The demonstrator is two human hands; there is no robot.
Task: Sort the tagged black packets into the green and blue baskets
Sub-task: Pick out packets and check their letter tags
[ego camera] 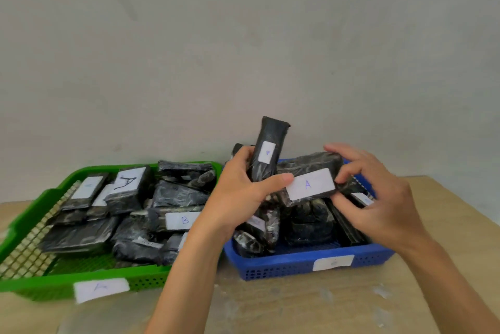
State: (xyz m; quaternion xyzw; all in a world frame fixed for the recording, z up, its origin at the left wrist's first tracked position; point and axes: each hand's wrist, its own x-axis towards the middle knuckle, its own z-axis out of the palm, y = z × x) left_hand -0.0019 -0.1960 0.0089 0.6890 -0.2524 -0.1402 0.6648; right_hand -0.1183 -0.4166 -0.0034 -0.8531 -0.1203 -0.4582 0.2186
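Note:
My left hand (238, 193) grips an upright black packet (267, 149) with a small white tag, held above the blue basket (292, 266). Its thumb also presses on a second black packet (311, 171) whose white tag reads A. My right hand (378, 193) pinches the right end of that A packet. Several more black packets lie in the blue basket beneath both hands. The green basket (27, 214) on the left, tagged A on its front, holds several black packets, one tagged A (127, 187) and one tagged B (178, 220).
Both baskets sit side by side on a light wooden table (297, 306), pushed close to a plain grey wall (243, 36). The blue basket's front carries a white label (333, 262) too blurred to read. The table's right edge runs past the blue basket.

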